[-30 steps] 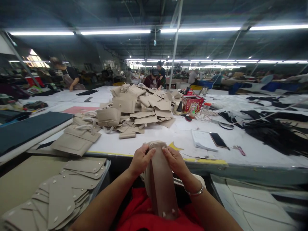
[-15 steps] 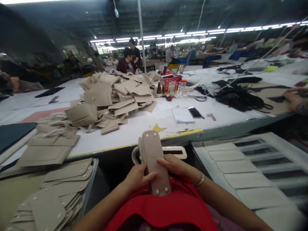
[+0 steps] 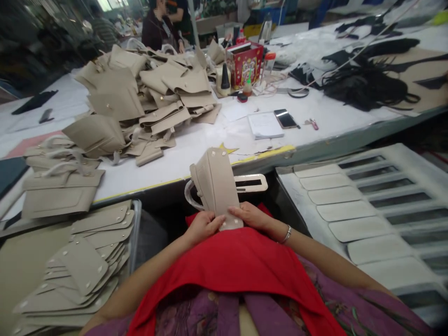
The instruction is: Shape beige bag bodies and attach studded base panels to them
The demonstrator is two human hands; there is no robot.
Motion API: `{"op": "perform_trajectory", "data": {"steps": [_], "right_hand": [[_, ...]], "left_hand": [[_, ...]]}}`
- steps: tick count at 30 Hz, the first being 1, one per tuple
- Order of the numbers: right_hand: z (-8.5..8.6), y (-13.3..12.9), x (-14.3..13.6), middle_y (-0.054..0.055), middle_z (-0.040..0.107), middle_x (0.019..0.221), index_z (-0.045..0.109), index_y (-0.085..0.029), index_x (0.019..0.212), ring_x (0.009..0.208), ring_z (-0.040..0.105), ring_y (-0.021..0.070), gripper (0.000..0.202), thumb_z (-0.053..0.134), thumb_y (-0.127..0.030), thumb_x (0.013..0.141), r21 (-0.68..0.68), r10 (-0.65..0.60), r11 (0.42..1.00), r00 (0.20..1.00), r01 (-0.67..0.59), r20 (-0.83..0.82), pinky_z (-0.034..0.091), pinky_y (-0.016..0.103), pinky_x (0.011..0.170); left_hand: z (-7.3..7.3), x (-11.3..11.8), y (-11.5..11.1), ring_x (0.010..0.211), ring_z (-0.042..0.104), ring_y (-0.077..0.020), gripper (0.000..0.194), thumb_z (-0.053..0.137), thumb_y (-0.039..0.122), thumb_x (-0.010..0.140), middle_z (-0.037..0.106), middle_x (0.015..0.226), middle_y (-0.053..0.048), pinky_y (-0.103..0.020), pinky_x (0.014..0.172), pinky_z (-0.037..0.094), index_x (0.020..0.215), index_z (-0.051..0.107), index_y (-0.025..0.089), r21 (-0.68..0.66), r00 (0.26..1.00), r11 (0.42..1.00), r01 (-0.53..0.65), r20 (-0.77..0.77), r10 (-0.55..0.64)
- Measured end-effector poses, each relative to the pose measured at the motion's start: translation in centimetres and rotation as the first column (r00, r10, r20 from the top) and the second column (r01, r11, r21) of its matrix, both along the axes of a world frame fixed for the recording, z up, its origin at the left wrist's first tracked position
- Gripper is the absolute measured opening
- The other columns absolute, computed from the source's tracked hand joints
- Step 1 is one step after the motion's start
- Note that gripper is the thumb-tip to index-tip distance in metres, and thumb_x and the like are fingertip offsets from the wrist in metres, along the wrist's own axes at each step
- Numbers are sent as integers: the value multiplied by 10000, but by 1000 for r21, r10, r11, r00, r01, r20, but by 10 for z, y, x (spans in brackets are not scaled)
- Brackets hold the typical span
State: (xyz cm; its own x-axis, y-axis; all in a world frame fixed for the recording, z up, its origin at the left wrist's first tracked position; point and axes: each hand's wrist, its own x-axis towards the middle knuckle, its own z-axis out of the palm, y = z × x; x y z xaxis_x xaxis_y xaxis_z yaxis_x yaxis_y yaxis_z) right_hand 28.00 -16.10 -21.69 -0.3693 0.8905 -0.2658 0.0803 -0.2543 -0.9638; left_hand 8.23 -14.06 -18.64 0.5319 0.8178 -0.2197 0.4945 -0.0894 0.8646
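Observation:
A beige handbag (image 3: pixel 219 184) is held on its side against the red apron, its long rounded bottom panel facing me. Small metal feet show near the panel's ends, and a wrapped handle sticks out at the left. My left hand (image 3: pixel 203 226) grips the near left edge, thumb on the panel. My right hand (image 3: pixel 250 216) closes on the near right edge, its thumb pressed near the metal feet. Behind the bag, a cream slotted piece (image 3: pixel 265 183) juts out to the right; what supports it is hidden.
Beige bag pieces (image 3: pixel 119 98) are heaped on the white table (image 3: pixel 196 154). Studded panels (image 3: pixel 84 263) fill a bin at left. A slotted rack (image 3: pixel 402 158) with pale panels stands at right. A red box (image 3: pixel 245 63), notebook (image 3: pixel 265 125) and phone (image 3: pixel 285 118) lie beyond; a person (image 3: pixel 159 28) works behind.
My view has tipped downward, so the table and heap sit higher in the picture. The bag's far end leans more, its side showing wider, and both hands have slid toward its near end.

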Motion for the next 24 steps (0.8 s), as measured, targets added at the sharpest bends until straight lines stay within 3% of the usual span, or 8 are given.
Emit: {"op": "perform_trajectory", "data": {"steps": [6, 9, 12, 14, 18, 22, 24], "right_hand": [[17, 7, 15, 43, 621, 722, 643, -93, 769, 640, 511, 125, 511, 546, -595, 757, 13, 108, 994, 994, -108, 11, 405, 238, 582], [24, 4, 16, 48, 640, 762, 644, -98, 821, 689, 539, 140, 480, 583, -567, 742, -44, 55, 997, 995, -59, -83, 425, 252, 633], [26, 0, 8, 47, 639, 774, 628, -96, 875, 693, 548, 133, 489, 595, -564, 736, -99, -23, 995, 975, 1, -222, 422, 248, 644], [24, -1, 2, 34, 618, 731, 613, -98, 826, 640, 521, 115, 488, 604, -575, 722, -89, -45, 996, 974, 26, -222, 398, 233, 598], [24, 3, -6, -9, 535, 632, 555, -116, 709, 551, 423, 80, 485, 591, -600, 709, -4, -51, 999, 989, 51, -141, 323, 210, 515], [35, 14, -9, -21, 482, 610, 481, -141, 622, 541, 383, 67, 469, 560, -590, 731, 121, -39, 991, 988, 57, -150, 292, 194, 487], [45, 17, -7, -25, 460, 591, 469, -144, 607, 527, 369, 63, 463, 536, -578, 754, 194, -39, 979, 992, 63, -122, 279, 187, 470]], "left_hand": [[12, 9, 5, 456, 454, -89, 458, 502, 557, 782, 523, 510, 8, -194, 431, 297, 638, 553, 126, -113, 997, 993, 12, 76, -4], [14, 12, 4, 403, 404, -74, 521, 477, 621, 769, 474, 454, 20, -191, 393, 269, 570, 506, 140, -172, 987, 984, -53, 141, 78], [18, 8, 3, 368, 390, -80, 633, 332, 684, 799, 475, 429, -4, -207, 374, 276, 528, 505, 140, -230, 975, 970, -74, 189, 119], [22, 2, 2, 414, 453, -102, 628, 362, 668, 798, 536, 474, -30, -216, 407, 331, 555, 563, 125, -186, 985, 982, -21, 163, 52], [29, -6, -3, 700, 601, -181, 406, 554, 512, 768, 677, 759, -50, -248, 616, 457, 782, 680, 126, -61, 993, 995, 83, 91, -77], [38, -4, -3, 756, 611, -197, 398, 544, 472, 782, 685, 832, -62, -270, 696, 469, 877, 674, 108, -74, 992, 997, -24, 121, 33], [46, -2, 0, 724, 598, -188, 403, 537, 480, 777, 680, 806, -64, -263, 672, 464, 856, 666, 106, -2, 994, 999, -41, 106, 41]]}}
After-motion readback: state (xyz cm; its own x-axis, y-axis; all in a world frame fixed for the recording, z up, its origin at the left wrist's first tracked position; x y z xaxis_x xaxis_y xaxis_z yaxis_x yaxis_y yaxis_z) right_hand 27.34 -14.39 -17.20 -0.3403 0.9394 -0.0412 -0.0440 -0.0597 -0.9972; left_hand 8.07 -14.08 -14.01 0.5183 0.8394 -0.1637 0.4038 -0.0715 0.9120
